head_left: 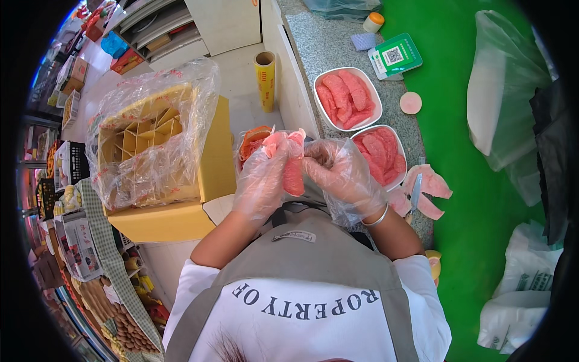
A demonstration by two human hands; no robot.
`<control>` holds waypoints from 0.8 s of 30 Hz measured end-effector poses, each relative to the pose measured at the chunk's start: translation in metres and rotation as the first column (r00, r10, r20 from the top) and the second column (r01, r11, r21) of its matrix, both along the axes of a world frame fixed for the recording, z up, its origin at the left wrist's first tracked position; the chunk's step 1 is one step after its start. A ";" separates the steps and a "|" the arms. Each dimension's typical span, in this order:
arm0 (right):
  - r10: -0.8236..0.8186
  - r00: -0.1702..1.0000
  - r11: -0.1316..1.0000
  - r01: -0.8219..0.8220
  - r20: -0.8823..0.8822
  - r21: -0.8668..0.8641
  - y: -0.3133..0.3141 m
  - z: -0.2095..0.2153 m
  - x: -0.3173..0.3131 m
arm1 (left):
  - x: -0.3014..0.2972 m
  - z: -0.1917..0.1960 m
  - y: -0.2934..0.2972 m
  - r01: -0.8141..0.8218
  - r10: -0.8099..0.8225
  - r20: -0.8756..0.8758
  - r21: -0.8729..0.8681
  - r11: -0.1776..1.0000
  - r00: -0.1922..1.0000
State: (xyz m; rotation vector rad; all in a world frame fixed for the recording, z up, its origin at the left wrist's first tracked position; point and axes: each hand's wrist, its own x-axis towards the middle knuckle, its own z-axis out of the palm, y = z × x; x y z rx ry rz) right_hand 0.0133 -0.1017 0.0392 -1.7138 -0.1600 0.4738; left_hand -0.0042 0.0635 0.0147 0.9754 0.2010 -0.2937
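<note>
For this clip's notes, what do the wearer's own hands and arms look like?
The left hand and right hand each wear a thin, clear, wrinkled plastic glove, loose at the cuff. A slim, pale, shiny bangle circles the right wrist. The forearms are uncovered below short white sleeves.

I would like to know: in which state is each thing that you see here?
Left hand, gloved, holding fruit segment
Right hand, gloved, at segment's edge
Fruit segment, partly peeled
Upper tub, open, filled with fruit pieces
Lower tub, open, filled likewise
Cardboard box, open, plastic draped over
Yellow roll, upright
Knife, lying among cut peel
Small bottle, capped
</note>
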 end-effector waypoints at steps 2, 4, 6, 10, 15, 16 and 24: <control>0.004 1.000 1.000 -0.004 -0.018 0.011 -0.003 -0.007 0.000 | 0.001 0.001 -0.001 0.012 -0.011 -0.033 0.008 1.000 0.999; 0.014 1.000 1.000 -0.014 0.019 -0.018 -0.004 -0.011 0.001 | 0.001 -0.002 -0.001 0.022 -0.022 -0.012 0.027 0.999 1.000; 0.035 0.993 0.996 -0.025 0.109 -0.090 -0.003 -0.011 0.002 | 0.001 -0.001 -0.001 0.033 -0.033 -0.007 0.058 0.998 0.999; 0.198 0.894 0.915 -0.021 0.402 -0.403 -0.001 0.005 0.005 | 0.004 0.005 0.000 0.073 -0.069 -0.028 0.212 0.974 0.997; 0.336 0.778 0.816 0.040 0.530 -0.577 0.000 -0.001 0.006 | 0.005 -0.021 0.000 0.093 -0.097 -0.006 0.368 0.925 0.995; 0.303 0.782 0.820 0.078 0.545 -0.567 0.001 -0.002 0.004 | 0.006 -0.017 -0.001 0.116 -0.116 -0.014 0.259 0.959 0.993; 0.162 0.876 0.891 0.067 0.454 -0.448 0.003 0.007 0.000 | 0.008 -0.006 -0.004 0.166 -0.154 -0.091 0.143 0.976 0.984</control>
